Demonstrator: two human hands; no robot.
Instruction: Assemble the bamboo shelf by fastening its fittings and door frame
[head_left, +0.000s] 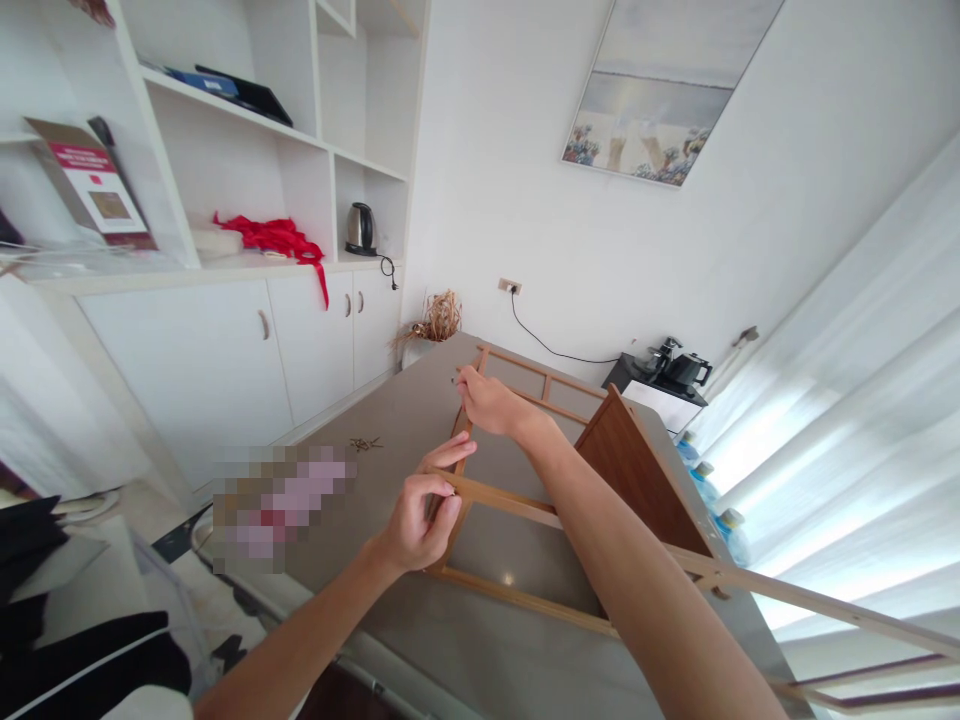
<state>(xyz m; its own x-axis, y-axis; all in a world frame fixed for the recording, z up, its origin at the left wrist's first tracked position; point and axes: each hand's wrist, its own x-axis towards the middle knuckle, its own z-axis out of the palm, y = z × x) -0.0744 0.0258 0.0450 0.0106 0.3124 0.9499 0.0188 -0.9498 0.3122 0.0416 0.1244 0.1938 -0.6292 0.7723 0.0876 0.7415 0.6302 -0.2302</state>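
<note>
A light-brown wooden frame [510, 502] of slim rails lies on the grey table [352, 540], with a darker wooden panel [637, 475] standing at its right side. My left hand [424, 515] grips the frame's near left corner, thumb and index finger closed on the rail end and other fingers stretched along the crosspiece. Farther away, my right hand [487, 400] is closed in a pinch at the far end of that crosspiece. A tiny dark tip shows beside its fingertips; what they hold is too small to make out.
Several small brass-coloured screws [365, 444] lie on the table left of the frame. Long wooden rails [832, 605] extend off to the right. A black kettle [686, 372] stands on a small cabinet behind, and water bottles [731, 535] line the curtain side. A blurred patch covers the table's left edge.
</note>
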